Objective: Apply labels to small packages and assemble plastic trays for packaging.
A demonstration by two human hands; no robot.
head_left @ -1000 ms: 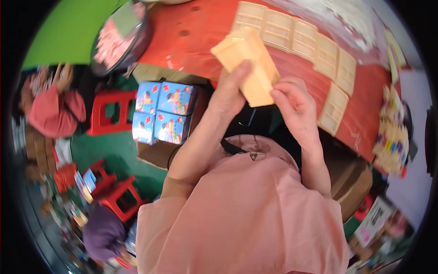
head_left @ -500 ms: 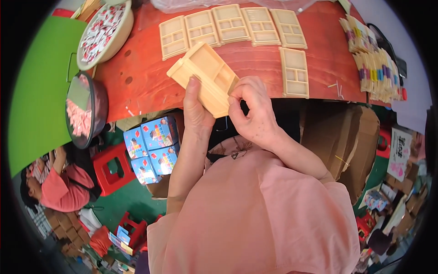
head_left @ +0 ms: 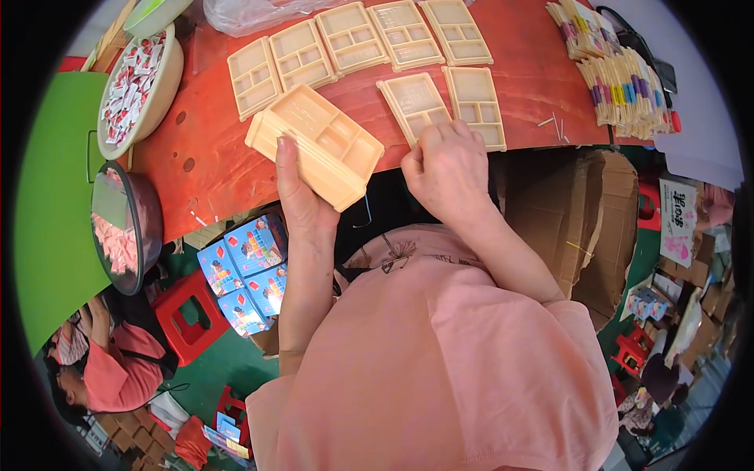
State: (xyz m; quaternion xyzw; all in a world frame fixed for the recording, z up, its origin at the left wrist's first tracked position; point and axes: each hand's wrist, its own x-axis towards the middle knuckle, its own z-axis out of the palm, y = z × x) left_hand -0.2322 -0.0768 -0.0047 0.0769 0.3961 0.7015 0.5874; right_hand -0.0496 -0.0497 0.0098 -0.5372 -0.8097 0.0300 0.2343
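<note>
Trays everywhere in this one. A stack of cream compartment trays (head_left: 316, 144) is gripped in the left hand (head_left: 302, 206), thumb pressed up across the top tray and the other fingers wrapped underneath, so the stack is held just above the near edge of the red table (head_left: 236, 149) and tilted a bit toward the left. The right hand (head_left: 449, 169) is curled loosely at the table's front edge, fingertips resting on a single tray (head_left: 414, 102) laid flat there; whether that tray is actually pinched or only touched can't really be told from this angle.

Right beside it another flat tray (head_left: 475, 102) is set, and a row of four more trays (head_left: 353, 39) is laid out further back across the table. At the far left a round bowl of small red-and-white wrapped pieces (head_left: 133, 86) is parked, with a metal bowl of pink pieces (head_left: 122, 228) just below it by a green surface (head_left: 51, 196). Bundles of striped sticks (head_left: 616, 78) are piled at the right end. Under the table edge, blue printed boxes (head_left: 247, 271) are stacked next to a red plastic stool (head_left: 188, 314), and an open cardboard box (head_left: 581, 220) is seen on the right.
</note>
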